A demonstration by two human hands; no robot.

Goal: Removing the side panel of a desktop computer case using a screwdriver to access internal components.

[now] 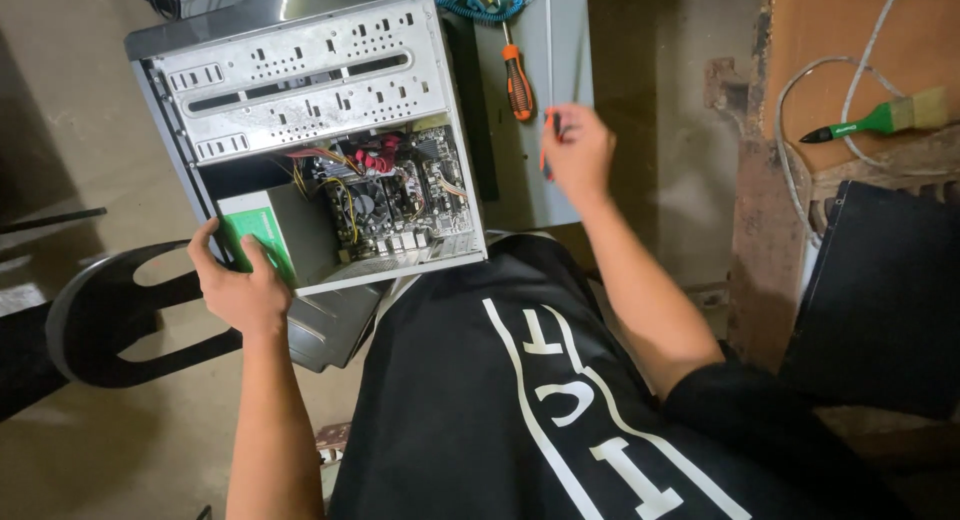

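An open desktop computer case (300,70) lies on its side in front of me, its motherboard (400,195) and coloured wires showing. My left hand (240,280) grips the case's near left corner, fingers resting on the power supply (275,230) with its green label. My right hand (575,150) is off to the right of the case, closed around a thin screwdriver whose orange handle is mostly hidden in the fist. A second screwdriver (517,80) with an orange and black handle lies on the grey panel (530,180) just left of that hand.
A black plastic chair (110,320) stands at the left on the bare floor. At the right, a worn wooden surface (830,40) carries a green-handled paintbrush (880,118) and white cable (800,130). A dark flat panel (880,290) leans below it. Blue coiled cable (480,5) lies at the top.
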